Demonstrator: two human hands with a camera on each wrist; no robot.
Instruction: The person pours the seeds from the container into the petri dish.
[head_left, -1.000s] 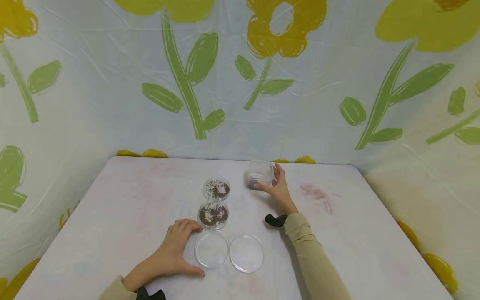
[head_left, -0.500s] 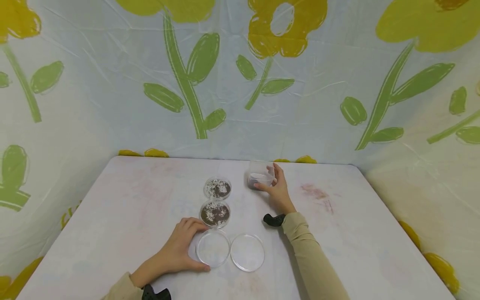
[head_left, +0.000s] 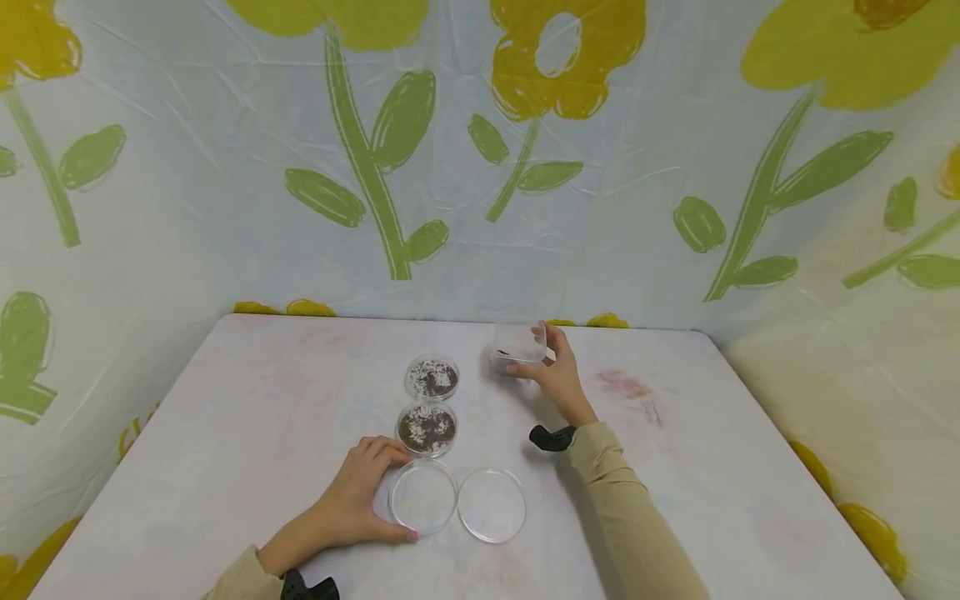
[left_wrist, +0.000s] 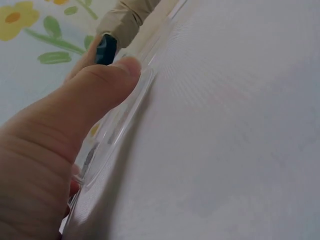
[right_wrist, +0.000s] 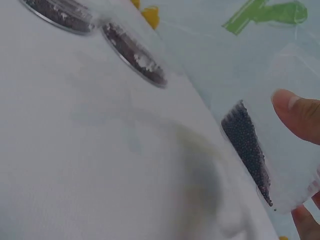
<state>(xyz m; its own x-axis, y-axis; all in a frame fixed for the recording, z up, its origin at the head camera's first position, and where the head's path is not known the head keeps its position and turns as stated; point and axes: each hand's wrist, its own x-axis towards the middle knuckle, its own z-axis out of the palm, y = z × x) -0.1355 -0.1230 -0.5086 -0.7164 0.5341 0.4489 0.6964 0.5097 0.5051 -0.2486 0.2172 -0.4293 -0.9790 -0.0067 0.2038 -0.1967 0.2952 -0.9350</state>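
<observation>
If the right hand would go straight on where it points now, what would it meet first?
Beyond the clear container that the right hand holds, probably the flower-printed sheet behind the table; the gap to it is hard to judge.

On my feed I watched a whitish table (head_left: 187, 475) with rounded far corners, faintly blotched in pink, a redder smudge (head_left: 632, 386) marking its right half. Behind the table I could see a pale, creased backdrop (head_left: 247, 250) printed with yellow flowers (head_left: 611, 42) and green leaves (head_left: 324, 197); it ran on along the table's left and right sides too.
</observation>
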